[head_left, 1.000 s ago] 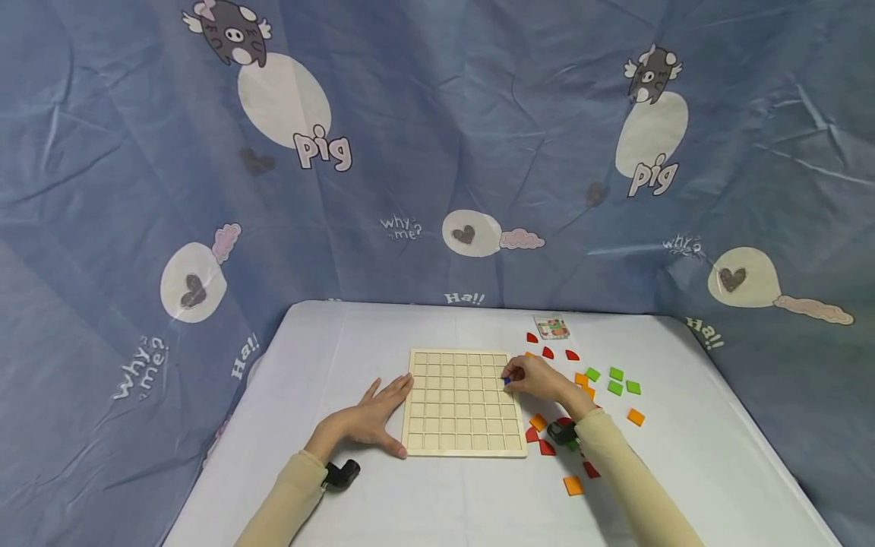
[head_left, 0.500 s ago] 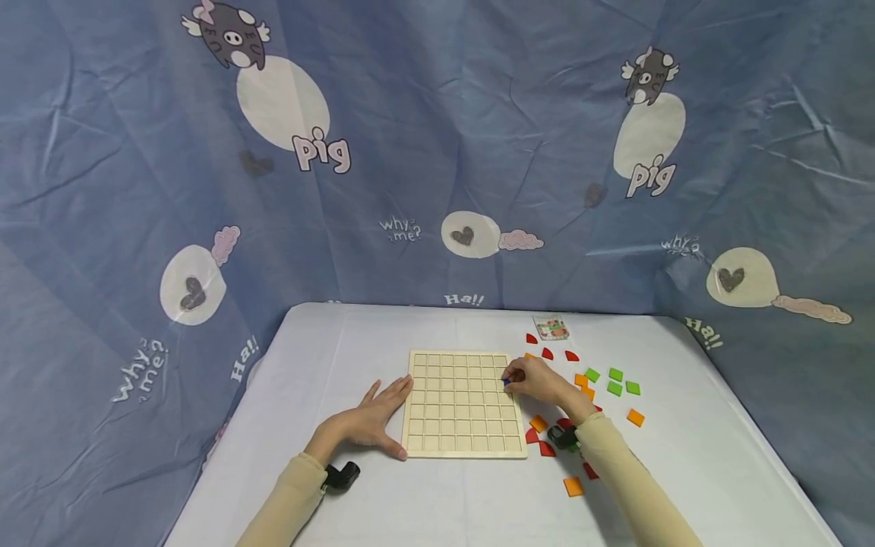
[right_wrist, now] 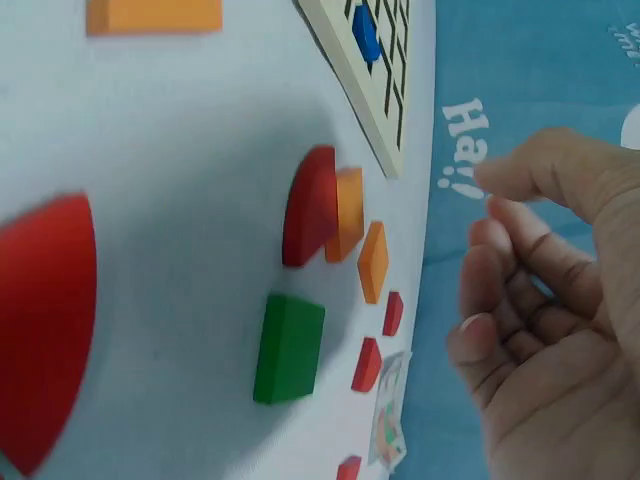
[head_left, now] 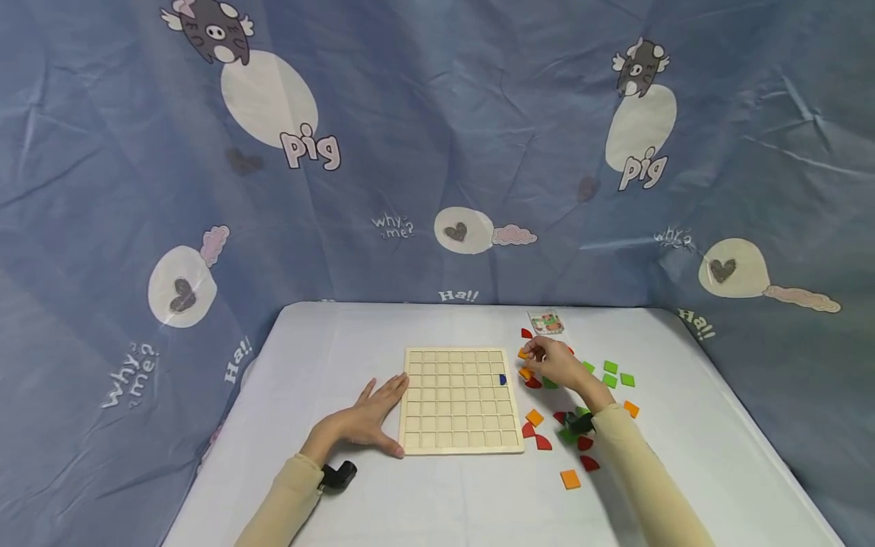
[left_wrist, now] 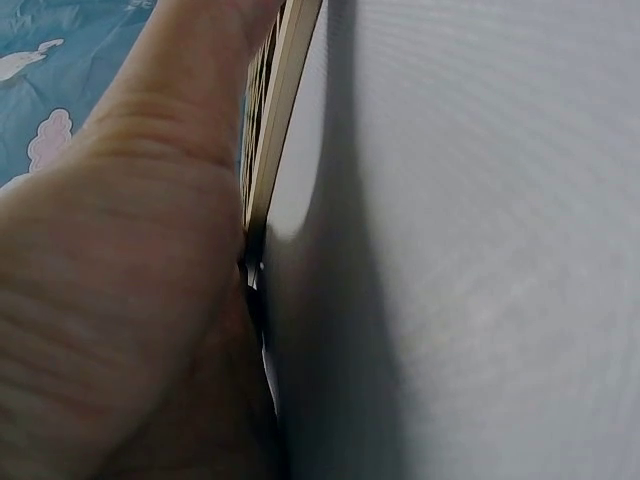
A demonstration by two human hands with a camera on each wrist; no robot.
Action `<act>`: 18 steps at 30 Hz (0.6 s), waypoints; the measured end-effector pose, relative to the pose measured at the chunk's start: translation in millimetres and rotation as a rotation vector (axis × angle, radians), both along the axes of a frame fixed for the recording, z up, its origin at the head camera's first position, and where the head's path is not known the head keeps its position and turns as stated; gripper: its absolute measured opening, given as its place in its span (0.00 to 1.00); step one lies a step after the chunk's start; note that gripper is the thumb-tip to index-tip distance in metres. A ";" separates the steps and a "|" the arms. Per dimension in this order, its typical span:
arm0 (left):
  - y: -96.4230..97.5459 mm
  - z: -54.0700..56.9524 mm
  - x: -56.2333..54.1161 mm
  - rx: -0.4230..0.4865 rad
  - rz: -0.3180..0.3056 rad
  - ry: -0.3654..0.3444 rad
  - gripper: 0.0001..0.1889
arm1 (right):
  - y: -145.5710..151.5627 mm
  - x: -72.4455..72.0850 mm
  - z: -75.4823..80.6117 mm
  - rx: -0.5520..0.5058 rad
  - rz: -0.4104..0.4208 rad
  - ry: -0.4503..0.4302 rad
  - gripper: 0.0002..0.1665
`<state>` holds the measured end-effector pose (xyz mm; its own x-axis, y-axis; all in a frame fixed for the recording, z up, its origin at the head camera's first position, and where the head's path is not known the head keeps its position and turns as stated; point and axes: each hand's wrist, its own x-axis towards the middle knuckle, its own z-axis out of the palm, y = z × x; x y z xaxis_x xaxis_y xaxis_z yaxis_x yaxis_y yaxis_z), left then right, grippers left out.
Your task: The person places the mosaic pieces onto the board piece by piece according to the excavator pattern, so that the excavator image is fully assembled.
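A pale wooden grid board (head_left: 458,403) lies on the white table. My left hand (head_left: 369,419) rests at its left edge with fingers spread; in the left wrist view that hand (left_wrist: 130,250) covers part of the board's rim (left_wrist: 285,110). One small blue piece (head_left: 502,379) sits in a cell of the board's rightmost column. My right hand (head_left: 557,365) hovers beyond the board's right edge, fingers loosely bent and nothing between them. Close to it lie orange squares (right_wrist: 373,262), a red quarter-round piece (right_wrist: 312,205) and a green square (right_wrist: 290,350).
More loose pieces are scattered right of the board, among them green squares (head_left: 611,367), an orange square (head_left: 570,479) and red quarter-rounds (head_left: 589,463). A printed card (head_left: 546,323) lies near the table's far edge. Behind hangs a blue patterned cloth (head_left: 383,152).
My right hand has let go of the blue piece, which now lies in the board, and has moved right and slightly away, over the loose pieces. My left hand stays at the board's edge.
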<state>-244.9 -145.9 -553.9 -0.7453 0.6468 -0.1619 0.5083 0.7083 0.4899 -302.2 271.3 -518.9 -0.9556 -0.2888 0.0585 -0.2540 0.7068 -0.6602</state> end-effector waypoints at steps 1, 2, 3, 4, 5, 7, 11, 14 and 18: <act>0.0 0.3 0.0 0.002 0.002 -0.003 0.71 | 1.8 -0.8 1.1 0.008 -0.004 -0.011 0.11; 0.2 0.6 -0.2 -0.001 0.002 -0.002 0.71 | 3.3 -1.6 1.5 0.022 -0.005 -0.022 0.11; 0.4 0.5 -0.5 0.000 0.001 -0.002 0.71 | 4.4 -2.2 1.4 0.034 -0.012 -0.041 0.11; 0.0 0.3 -0.3 0.002 0.001 -0.001 0.71 | 4.5 -3.0 0.3 0.051 -0.012 -0.058 0.11; -0.2 0.2 -0.2 0.002 0.000 0.001 0.71 | 4.3 -3.5 -0.8 0.063 -0.016 -0.078 0.12; -0.7 0.0 -0.2 0.007 0.001 0.002 0.71 | 3.3 -4.7 -3.2 0.094 -0.020 -0.105 0.13; -1.3 -1.5 -1.2 0.016 0.004 0.002 0.71 | 0.0 -6.6 -7.6 0.147 -0.036 -0.128 0.15; -1.3 -2.4 -1.8 0.021 0.001 0.002 0.71 | -1.7 -6.7 -10.0 0.175 -0.052 -0.123 0.15; -1.5 -1.6 -1.5 0.019 -0.009 0.002 0.71 | -2.2 -4.0 -10.9 0.203 -0.080 -0.123 0.15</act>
<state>-246.4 -147.4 -555.5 -0.7396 0.6566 -0.1478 0.5159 0.6941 0.5021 -306.2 269.0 -529.7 -0.9723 -0.2054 -0.1111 -0.1181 0.8429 -0.5250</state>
